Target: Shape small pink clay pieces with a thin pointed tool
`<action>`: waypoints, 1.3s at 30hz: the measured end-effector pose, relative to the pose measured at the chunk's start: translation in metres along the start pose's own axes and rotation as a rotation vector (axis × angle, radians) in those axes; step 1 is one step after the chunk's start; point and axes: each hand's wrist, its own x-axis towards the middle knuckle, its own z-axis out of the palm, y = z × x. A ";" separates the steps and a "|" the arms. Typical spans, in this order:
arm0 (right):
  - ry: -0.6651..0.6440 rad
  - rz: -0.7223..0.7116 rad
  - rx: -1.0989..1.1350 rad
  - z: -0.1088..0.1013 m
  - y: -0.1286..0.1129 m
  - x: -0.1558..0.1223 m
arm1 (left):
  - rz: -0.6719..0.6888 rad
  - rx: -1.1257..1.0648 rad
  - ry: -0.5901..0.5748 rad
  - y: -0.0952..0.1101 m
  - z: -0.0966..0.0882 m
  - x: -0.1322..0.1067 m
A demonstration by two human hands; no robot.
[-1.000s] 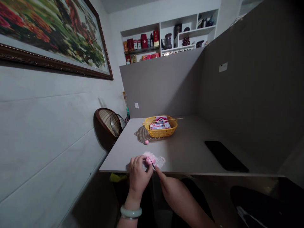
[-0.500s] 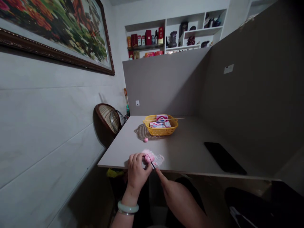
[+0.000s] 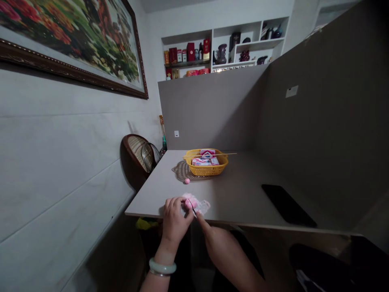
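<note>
My left hand (image 3: 175, 218) is closed around the side of a rounded pink lump (image 3: 189, 203) at the table's front edge, fingers on its far side and thumb near. In my right hand (image 3: 213, 238) is a slim dark knife-like tool (image 3: 193, 209), index finger stretched along it, its tip against the lump. What the lump is made of I cannot tell. Under and beside it lies a crumpled, see-through pinkish wrapper or sheet (image 3: 204, 207). A small pink ball (image 3: 187, 181) rests farther back on the table.
A yellow plastic basket (image 3: 208, 170) holds several pink-and-white boxes (image 3: 201, 162), with a thin stick (image 3: 230, 154) across its rim. A flat black slab (image 3: 287, 205) lies at the right of the grey table (image 3: 240, 194). Woven trays (image 3: 136, 152) lean on the left wall.
The tool and my right fingertip have shifted slightly at the lump, toward the left. The left hand keeps its grip. The whole view has tilted up a little.
</note>
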 end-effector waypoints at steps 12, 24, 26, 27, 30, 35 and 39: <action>0.051 -0.034 0.012 -0.002 0.001 0.017 | 0.018 -0.002 0.028 0.000 0.002 0.001; -0.065 0.019 0.003 -0.007 0.012 -0.017 | 0.004 0.017 0.033 0.000 0.003 0.000; -0.051 0.013 -0.006 -0.011 0.009 -0.011 | -0.008 0.037 0.040 -0.001 0.004 0.001; -0.043 0.011 -0.009 -0.012 0.008 -0.008 | -0.010 0.045 0.041 -0.002 0.005 0.001; -0.031 0.000 -0.002 -0.014 0.005 -0.005 | 0.006 0.056 0.043 -0.004 0.005 0.001; -0.029 -0.025 0.064 -0.010 0.010 -0.012 | 0.041 0.026 0.010 -0.003 0.000 -0.003; 0.001 -0.024 0.126 -0.005 0.014 -0.014 | 0.040 -0.003 -0.002 -0.003 -0.002 -0.003</action>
